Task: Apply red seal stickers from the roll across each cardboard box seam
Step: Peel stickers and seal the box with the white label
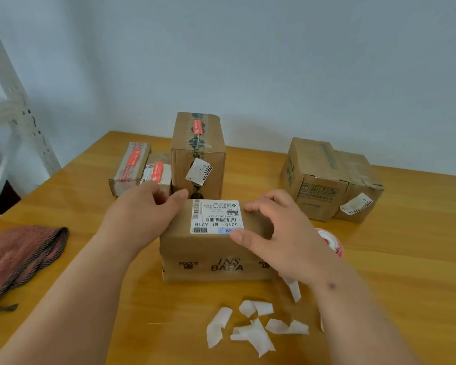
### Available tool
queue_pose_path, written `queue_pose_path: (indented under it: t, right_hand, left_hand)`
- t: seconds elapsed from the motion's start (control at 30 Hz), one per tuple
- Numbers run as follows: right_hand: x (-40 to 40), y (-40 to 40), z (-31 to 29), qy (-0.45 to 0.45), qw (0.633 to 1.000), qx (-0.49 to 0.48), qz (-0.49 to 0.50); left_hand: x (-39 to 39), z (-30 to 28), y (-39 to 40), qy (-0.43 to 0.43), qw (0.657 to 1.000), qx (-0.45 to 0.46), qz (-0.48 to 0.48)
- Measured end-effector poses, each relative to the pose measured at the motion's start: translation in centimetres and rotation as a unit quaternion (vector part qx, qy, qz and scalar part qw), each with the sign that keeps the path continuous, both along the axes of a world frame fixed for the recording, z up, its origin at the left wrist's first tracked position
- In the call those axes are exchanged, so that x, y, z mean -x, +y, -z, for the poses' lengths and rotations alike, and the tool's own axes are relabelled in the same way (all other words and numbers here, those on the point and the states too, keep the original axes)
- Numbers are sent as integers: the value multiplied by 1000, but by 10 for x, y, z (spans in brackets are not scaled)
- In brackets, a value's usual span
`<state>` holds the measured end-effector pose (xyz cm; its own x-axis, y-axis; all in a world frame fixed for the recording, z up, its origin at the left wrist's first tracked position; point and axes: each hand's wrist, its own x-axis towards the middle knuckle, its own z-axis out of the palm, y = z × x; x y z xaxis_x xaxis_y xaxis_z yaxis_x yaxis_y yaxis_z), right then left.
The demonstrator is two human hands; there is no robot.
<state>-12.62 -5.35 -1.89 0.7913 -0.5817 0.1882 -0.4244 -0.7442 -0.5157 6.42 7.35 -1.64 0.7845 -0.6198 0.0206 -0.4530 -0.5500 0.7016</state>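
Right now, in the head view, both hands hold one box [216, 241] in the middle of the table [406, 272]; the left hand [145, 209] grips its far left corner with the fingers curled over the top edge; the right hand [274, 227] holds the right end, fingers bent on top and thumb pressed on the white label [216, 216]. No red sticker shows on this box yet; the label covers much of the top, and I cannot tell where the seam runs.

The roll [331, 241] sits just behind the right hand, partly hidden; a quick turn of the box could bump it and send it rolling off. White backing scraps [253, 327] lie on the table near the box; one could slide under the box and make it wobble, or cling to a fresh sticker.

Three boxes at the back left, the tall one [198, 154] among them, already wear red stickers; two boxes [329, 180] at the back right show none, so they could get missed. A sticker put on the label would miss the seam.
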Motion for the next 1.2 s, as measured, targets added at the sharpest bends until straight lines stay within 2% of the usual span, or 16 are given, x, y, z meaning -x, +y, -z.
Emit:
queue_pose_path:
  t: [0.1, 0.2, 0.3, 0.43, 0.57, 0.73, 0.9, 1.2]
  right_hand:
    - [-5, -1, -3, 16, 999, 45, 1]
    - [-12, -4, -9, 8, 999, 35, 37]
    - [-19, -8, -10, -16, 996, 28, 85]
    - [-15, -9, -9, -37, 993, 44, 103]
    - [14, -13, -13, -29, 990, 64, 121]
    - [56, -21, -11, -9, 989, 44, 142]
    - [85, -23, -6, 8, 993, -6, 119]
    - [103, -26, 18, 21, 992, 61, 111]
  left_hand:
    - [5, -9, 9, 125, 990, 49, 41]
    - [5, -13, 17, 156, 983, 6, 100]
    - [1, -6, 16, 122, 991, -2, 60]
    - [3, 9, 8, -13, 999, -34, 2]
    - [20, 6, 3, -73, 997, -5, 2]
    - [48, -3, -8, -140, 989, 32, 35]
    - [86, -3, -16, -165, 979, 81, 88]
    - [138, 14, -28, -164, 965, 88, 186]
